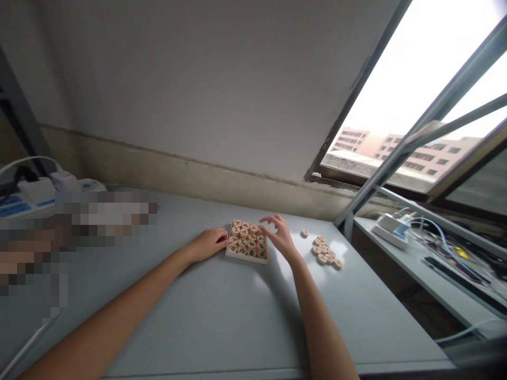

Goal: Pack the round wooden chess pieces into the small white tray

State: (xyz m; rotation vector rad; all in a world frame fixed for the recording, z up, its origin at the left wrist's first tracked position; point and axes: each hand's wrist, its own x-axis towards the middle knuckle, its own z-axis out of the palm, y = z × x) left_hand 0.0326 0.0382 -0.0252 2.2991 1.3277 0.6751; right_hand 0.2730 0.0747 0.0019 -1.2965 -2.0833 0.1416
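The shallow box [246,258] sits on the grey counter [222,322], nearer its far edge than its front edge, with round marked pieces [244,233] packed inside. The left hand [206,244] lies against the box's left wall, fingers curled; whether its grip holds that wall or merely touches it, I cannot tell. The right hand [282,235] is at the box's far right corner, its grip fairly narrow, thumb and forefinger parted above the rim. A strip of counter separates the box from the loose pieces [329,258] clustered to the right, and one single piece [304,233] lies just beyond that cluster. The cluster is near the counter's slanting right edge, with a metal post [348,226] at the far corner. A broad stretch of surface runs from the box to the front edge, between both forearms.
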